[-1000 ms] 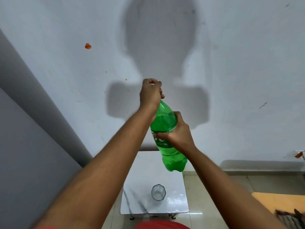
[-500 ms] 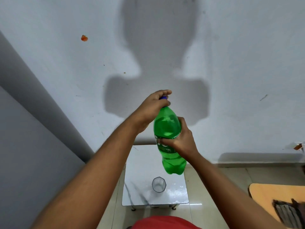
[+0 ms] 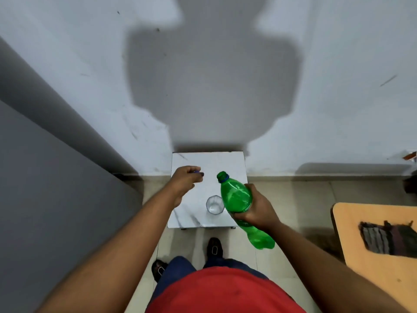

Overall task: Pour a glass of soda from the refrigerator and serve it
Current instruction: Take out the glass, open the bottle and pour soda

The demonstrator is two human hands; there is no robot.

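The green soda bottle (image 3: 235, 197) is held around its middle by the right hand (image 3: 256, 211), fingers curled round the body. It is tilted, with the uncapped mouth pointing up and toward the far side of the table and the base hanging off the near right corner, above the floor. The left hand (image 3: 185, 179) is held over the far left part of the small marble-topped table (image 3: 187, 219), its fingers curled around a small blue object, taken to be the bottle cap (image 3: 196, 171); only a sliver of it is seen between the fingertips.

The empty clear glass (image 3: 214, 204) stands upright near the near right corner of the table, just beside the bottle's shoulder in the view; whether the two touch cannot be told.

The step in hand is judged to be the one between uncapping and pouring: the bottle is open and nothing has been poured yet. For the next move, the cap would probably need to be set down on the table, well apart from the glass. The bottle mouth would then have to be brought over the glass rim and tipped slowly. The glass is light and unheld, so steadying by the freed left hand may be wanted, and foaming over the rim is a risk if the pour is rushed.
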